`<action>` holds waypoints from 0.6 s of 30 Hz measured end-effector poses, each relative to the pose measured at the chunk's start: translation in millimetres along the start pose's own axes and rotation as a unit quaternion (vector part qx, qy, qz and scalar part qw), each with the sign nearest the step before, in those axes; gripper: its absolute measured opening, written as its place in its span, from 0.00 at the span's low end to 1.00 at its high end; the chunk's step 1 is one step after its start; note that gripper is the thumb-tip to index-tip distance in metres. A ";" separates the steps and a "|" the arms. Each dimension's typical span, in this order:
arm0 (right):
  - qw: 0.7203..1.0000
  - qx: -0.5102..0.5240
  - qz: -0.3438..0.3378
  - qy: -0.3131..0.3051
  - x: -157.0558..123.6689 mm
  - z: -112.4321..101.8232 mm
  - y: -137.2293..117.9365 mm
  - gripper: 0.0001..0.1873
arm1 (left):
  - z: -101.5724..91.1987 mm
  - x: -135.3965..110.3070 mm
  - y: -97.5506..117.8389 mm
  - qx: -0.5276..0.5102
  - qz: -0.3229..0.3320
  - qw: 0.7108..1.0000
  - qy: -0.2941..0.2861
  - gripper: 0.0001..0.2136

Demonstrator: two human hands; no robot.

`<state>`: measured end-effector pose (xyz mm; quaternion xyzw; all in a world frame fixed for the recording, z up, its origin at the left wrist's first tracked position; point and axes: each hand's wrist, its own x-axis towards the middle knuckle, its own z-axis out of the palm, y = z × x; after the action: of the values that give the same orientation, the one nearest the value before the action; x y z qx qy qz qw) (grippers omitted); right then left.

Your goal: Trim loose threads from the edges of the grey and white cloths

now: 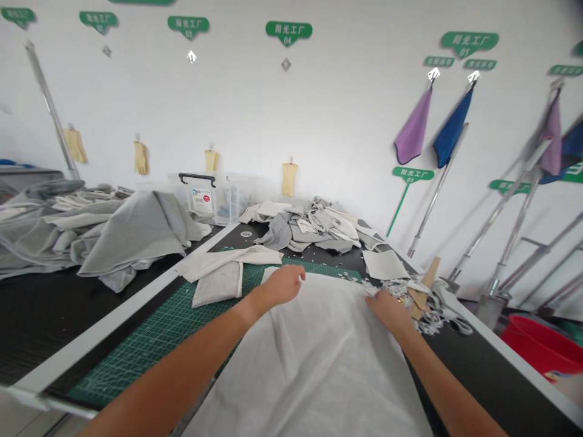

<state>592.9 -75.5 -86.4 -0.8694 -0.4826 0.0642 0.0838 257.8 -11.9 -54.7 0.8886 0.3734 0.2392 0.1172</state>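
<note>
A large white sheet of fabric [314,358] lies spread over a green cutting mat [155,340] on a dark table. My left hand [285,283] rests at the sheet's far left corner, fingers curled on its edge. My right hand [389,309] presses on the sheet's far right edge, fingers closed on the cloth. Both forearms reach across the fabric.
Folded grey and cream pieces [218,273] lie on the mat. Grey cloth piles [122,237] and cut pieces [314,227] cover the far table. Scraps [428,303], a clear box [200,194], a red bucket [537,346], leaning poles [505,243].
</note>
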 end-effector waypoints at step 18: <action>0.998 0.042 -0.024 0.043 -1.9 -3.2 8.2 0.18 | 6.0 -29.5 35.2 0.146 -0.055 0.979 -0.133 0.19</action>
<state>599.3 -81.7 -85.0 -0.8551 -0.4965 0.0444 0.1424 264.4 -57.7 -56.2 0.8983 0.4332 0.0546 0.0480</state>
